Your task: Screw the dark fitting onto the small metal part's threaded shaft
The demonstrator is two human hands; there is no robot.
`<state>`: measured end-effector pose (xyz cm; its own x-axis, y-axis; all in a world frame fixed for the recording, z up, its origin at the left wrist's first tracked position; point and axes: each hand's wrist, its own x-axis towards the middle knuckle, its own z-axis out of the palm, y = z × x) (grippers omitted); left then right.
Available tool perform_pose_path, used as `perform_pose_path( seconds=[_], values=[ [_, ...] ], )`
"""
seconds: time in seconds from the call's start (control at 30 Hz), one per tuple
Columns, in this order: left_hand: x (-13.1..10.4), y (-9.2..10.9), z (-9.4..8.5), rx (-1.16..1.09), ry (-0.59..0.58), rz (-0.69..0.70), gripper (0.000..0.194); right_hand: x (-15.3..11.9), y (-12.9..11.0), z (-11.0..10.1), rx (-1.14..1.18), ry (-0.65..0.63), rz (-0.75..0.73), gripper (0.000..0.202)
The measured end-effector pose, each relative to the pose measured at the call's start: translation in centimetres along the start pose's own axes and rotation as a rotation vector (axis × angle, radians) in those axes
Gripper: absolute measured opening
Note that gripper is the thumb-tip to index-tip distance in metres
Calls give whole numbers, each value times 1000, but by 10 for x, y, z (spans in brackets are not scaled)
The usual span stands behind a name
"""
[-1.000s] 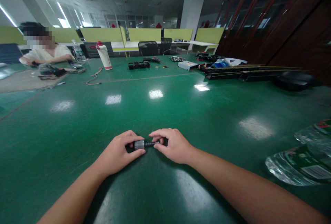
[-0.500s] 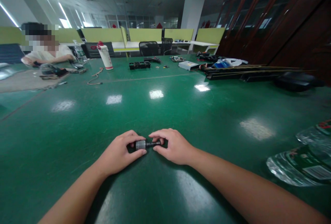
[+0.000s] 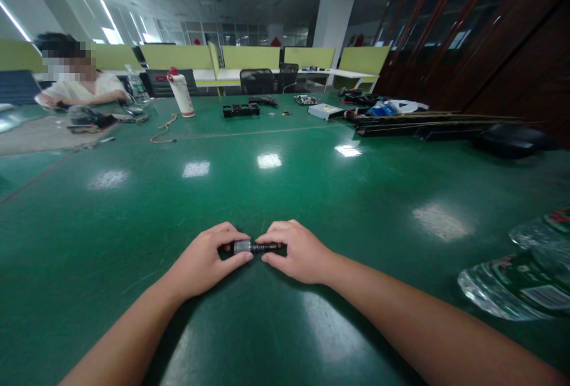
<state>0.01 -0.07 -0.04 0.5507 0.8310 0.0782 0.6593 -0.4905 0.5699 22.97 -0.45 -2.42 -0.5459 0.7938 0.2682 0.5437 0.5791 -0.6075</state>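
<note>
A small grey metal cylinder with a dark spring-like shaft (image 3: 243, 247) lies level, low over the green table, between my two hands. My left hand (image 3: 202, 261) is closed on the thick grey end, thumb on the near side and fingers on the far side. Curled round the thin dark shaft at the other end is my right hand (image 3: 300, 252). Its index finger reaches along the far side of the shaft and its thumb lies along the near side. Whether the right thumb presses on the shaft is hard to see.
Clear plastic bottles (image 3: 525, 285) lie by my right forearm. Farther off are a white bottle with a red cap (image 3: 181, 95), a cord (image 3: 164, 129), a black bracket-like part (image 3: 241, 110), a silver box (image 3: 325, 111) and long dark bars (image 3: 401, 125). Another person (image 3: 84, 86) sits at the far left.
My right thumb and index finger have come slightly left and closer round the shaft. My left hand keeps its hold on the grey end. The view has shifted a little.
</note>
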Motion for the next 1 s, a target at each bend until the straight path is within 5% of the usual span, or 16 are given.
perform_pose_path(
  seconds=[0.63, 1.0],
  values=[
    [0, 2, 0, 5, 21, -15, 26, 1, 0, 1, -19, 84, 82, 8],
    [2, 1, 1, 24, 81, -66, 28, 4, 7, -6, -152, 232, 318, 12]
  ],
)
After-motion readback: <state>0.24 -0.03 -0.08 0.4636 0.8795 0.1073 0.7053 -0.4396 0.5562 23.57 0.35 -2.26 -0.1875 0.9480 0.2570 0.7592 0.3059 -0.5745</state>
